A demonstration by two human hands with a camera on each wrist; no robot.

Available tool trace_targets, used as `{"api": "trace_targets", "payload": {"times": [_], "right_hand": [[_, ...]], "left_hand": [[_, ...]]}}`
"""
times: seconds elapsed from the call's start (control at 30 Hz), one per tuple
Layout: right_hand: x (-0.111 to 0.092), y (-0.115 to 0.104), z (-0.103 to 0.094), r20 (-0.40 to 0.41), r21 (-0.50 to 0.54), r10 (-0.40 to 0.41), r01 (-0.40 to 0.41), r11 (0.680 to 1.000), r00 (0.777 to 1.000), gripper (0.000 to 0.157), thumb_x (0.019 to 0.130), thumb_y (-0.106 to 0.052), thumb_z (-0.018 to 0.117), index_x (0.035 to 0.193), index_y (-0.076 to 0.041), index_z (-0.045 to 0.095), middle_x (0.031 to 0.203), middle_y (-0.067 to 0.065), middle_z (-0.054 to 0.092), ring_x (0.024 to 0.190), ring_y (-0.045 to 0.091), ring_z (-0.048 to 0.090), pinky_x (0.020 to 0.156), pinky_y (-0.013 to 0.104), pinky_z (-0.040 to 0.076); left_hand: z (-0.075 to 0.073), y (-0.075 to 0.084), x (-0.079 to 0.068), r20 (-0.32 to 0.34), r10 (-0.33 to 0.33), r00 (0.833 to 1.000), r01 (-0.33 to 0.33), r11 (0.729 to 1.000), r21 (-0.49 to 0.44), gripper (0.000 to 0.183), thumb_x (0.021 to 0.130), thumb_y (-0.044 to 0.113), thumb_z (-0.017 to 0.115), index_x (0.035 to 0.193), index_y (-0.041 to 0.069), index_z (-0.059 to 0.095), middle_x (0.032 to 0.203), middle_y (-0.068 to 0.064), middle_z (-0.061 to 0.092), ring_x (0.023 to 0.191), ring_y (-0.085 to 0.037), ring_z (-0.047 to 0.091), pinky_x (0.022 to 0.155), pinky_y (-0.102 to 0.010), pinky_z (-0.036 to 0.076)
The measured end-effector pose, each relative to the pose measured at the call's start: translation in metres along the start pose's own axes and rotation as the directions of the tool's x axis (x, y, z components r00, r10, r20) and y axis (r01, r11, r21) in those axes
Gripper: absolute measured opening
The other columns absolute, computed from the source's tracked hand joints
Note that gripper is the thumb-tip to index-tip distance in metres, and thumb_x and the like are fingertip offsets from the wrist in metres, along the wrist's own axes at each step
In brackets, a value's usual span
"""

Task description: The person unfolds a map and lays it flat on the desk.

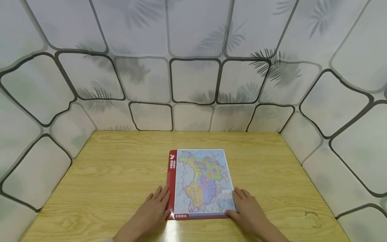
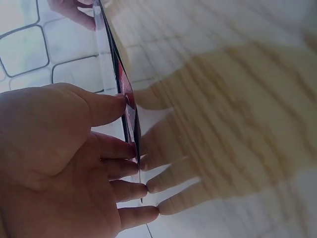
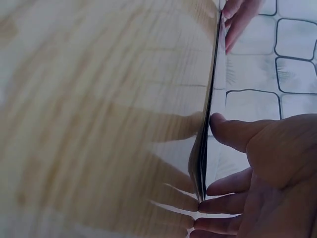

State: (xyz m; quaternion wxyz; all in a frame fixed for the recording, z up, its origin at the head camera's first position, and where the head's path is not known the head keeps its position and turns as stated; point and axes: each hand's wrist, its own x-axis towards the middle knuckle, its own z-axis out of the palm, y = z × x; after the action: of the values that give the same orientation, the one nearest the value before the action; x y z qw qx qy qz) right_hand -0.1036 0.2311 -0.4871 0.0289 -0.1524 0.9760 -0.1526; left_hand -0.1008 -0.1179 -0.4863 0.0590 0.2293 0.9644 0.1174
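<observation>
A colourful printed map lies flat on the wooden table, turned sideways, with a red margin along its left and near sides. My left hand rests against the map's left edge near its front corner. On the opposite side, my right hand touches the right edge, its thumb over the lower right corner. The left wrist view shows the left hand with nearly straight fingers along the thin edge. Similarly extended, the right hand's fingers meet dark, slightly parted layers at the edge.
A light wood-grain table extends around the map. Pale cloth walls with a stone-block and leaf pattern stand behind it and on both sides. A small dark mark shows on the table at the right.
</observation>
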Motion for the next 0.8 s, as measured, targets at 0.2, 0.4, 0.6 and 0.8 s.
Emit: {"api": "trace_targets", "payload": {"times": [0.2,0.4,0.6,0.8], "right_hand": [[0.0012,0.0008,0.0018,-0.024,0.0,-0.02,0.02,1.0,1.0,0.068,0.085,-0.039,0.084,0.13,0.008,0.064,0.14,0.029,0.058,0.129,0.048,0.052,0.101,0.065,0.046],[0.0016,0.0002,0.0021,-0.074,0.014,-0.041,0.042,0.999,0.996,0.063,0.08,-0.034,0.088,0.125,0.006,0.068,0.136,0.026,0.062,0.125,0.043,0.057,0.099,0.061,0.049],[0.0017,0.0021,0.0004,-0.113,0.013,-0.099,0.101,0.995,0.989,0.059,0.074,-0.031,0.091,0.118,0.003,0.071,0.13,0.022,0.066,0.119,0.04,0.061,0.096,0.06,0.051],[0.0012,0.0076,-0.004,-0.039,0.002,-0.161,0.162,0.987,0.986,0.079,0.067,-0.041,0.095,0.124,0.006,0.069,0.136,0.023,0.062,0.123,0.041,0.059,0.091,0.059,0.052]], "left_hand": [[0.002,0.0011,0.0,-0.021,0.008,1.0,-0.007,0.999,0.036,0.058,0.103,0.03,0.061,0.145,-0.01,0.052,0.155,-0.023,0.046,0.144,-0.045,0.04,0.111,-0.06,0.041],[0.0027,0.0039,0.001,-0.04,-0.004,0.999,0.005,1.0,0.028,0.059,0.102,0.031,0.063,0.144,-0.01,0.052,0.154,-0.024,0.047,0.143,-0.046,0.042,0.11,-0.06,0.041],[0.0046,0.0056,0.0038,-0.07,-0.019,0.997,0.022,0.999,0.031,0.055,0.101,0.027,0.063,0.142,-0.01,0.055,0.151,-0.025,0.05,0.141,-0.045,0.045,0.109,-0.06,0.043],[0.0034,0.008,0.0049,-0.065,-0.031,0.997,0.034,0.999,0.038,0.055,0.102,0.027,0.062,0.142,-0.01,0.055,0.152,-0.025,0.05,0.142,-0.045,0.044,0.109,-0.061,0.042]]}}
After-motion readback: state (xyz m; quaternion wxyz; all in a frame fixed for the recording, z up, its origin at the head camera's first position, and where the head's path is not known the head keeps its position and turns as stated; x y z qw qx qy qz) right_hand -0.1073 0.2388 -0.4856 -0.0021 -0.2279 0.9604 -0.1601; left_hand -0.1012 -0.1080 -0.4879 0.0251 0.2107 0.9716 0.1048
